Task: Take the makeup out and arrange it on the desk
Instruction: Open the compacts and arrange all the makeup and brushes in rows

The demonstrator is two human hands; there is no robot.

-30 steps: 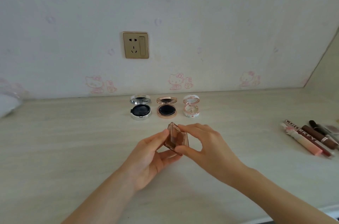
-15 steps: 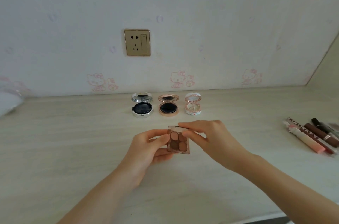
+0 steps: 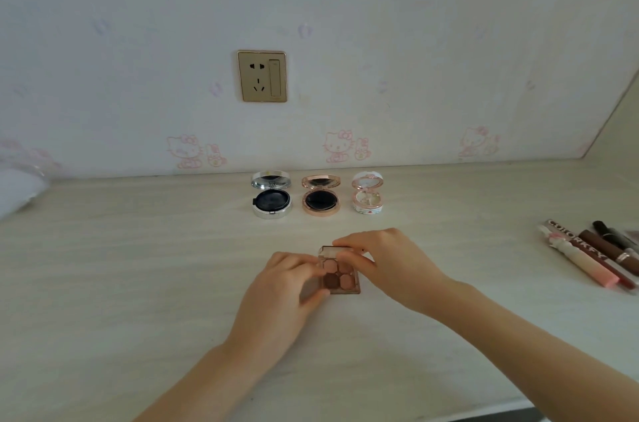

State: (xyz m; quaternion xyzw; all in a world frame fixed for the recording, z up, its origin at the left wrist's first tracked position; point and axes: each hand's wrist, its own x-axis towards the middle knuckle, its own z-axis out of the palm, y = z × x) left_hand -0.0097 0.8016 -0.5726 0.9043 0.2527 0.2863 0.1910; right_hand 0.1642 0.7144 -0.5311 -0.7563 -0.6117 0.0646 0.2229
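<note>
A small brown eyeshadow palette with several pinkish-brown pans lies open on the desk in front of me. My left hand pinches its base from the left side. My right hand pinches the clear lid at the palette's far edge. Behind it, three open round compacts stand in a row by the wall: a silver compact, a rose-gold compact and a white-pink compact.
Several lip gloss and lipstick tubes lie at the desk's right edge. A white bag sits at the far left. A gold wall socket is above the compacts. The wall meets the desk just behind them.
The palette went from tilted in the air and partly shut to flat on the desk with its lid swung back. Both hands lowered with it and stayed on it.
</note>
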